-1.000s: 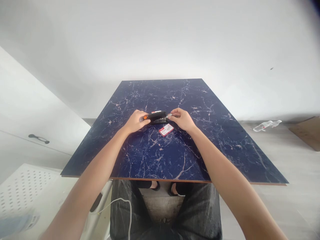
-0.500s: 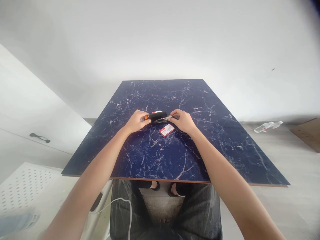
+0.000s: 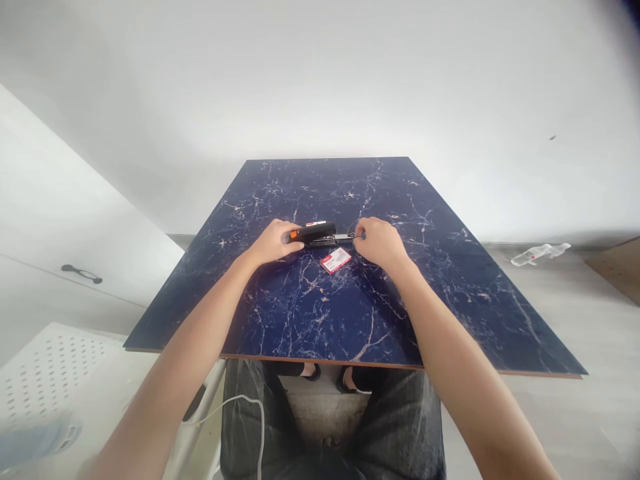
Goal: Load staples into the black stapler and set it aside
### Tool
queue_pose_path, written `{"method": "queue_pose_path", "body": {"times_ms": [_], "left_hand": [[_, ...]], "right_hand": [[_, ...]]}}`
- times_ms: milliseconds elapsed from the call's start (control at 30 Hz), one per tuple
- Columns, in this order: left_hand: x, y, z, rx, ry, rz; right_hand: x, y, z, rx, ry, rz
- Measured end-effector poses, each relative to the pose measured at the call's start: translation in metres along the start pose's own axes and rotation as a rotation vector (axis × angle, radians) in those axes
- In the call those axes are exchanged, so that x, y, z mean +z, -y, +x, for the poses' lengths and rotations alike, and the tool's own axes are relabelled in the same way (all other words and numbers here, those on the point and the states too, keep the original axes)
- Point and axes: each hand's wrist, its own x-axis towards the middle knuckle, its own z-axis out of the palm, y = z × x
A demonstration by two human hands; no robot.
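Note:
A black stapler with an orange part (image 3: 319,233) lies sideways near the middle of the table, its top lifted from its base. My left hand (image 3: 274,242) grips its left end, thumb in front. From the stapler's right end sticks out a silver metal slide (image 3: 344,237). My right hand (image 3: 383,243) is closed on the outer tip of that slide, fingers pinched. Just in front of the stapler lies a small red and white staple box (image 3: 336,260). Behind it, another red and white item (image 3: 315,223) shows only an edge.
The dark blue marbled table (image 3: 325,313) has its front edge at my lap. A white perforated surface (image 3: 55,367) and a white cable (image 3: 240,398) are at lower left. A clear plastic bottle (image 3: 537,254) lies on the floor at right, near a cardboard box (image 3: 617,267).
My right hand has moved to the right, away from the stapler, and more of the metal slide shows between them. My left hand keeps its hold on the stapler.

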Motion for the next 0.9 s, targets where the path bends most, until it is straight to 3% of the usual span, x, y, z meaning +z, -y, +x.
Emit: {"method": "queue_pose_path", "body": {"times_ms": [133,433,567,667,833,900], "left_hand": [[-0.009,0.001,-0.002,-0.093,0.069,0.029],[-0.004,0.002,-0.001,-0.1,0.001,-0.062],[-0.001,-0.003,0.002,-0.079,-0.013,0.028],[0.003,-0.021,0.002,-0.059,-0.037,0.11],[0.011,-0.055,-0.005,0.041,0.132,-0.042],[0.01,-0.056,-0.006,0.059,0.093,-0.024]], "right_hand": [[0.001,0.0,0.001,0.058,0.072,-0.002],[0.02,0.057,-0.018,-0.075,0.045,-0.057],[0.024,0.054,-0.017,-0.106,0.055,0.049],[0.022,0.051,-0.013,-0.072,0.033,0.145],[0.007,0.035,-0.008,-0.002,-0.029,0.18],[0.003,0.025,-0.005,0.033,-0.028,0.183]]}}
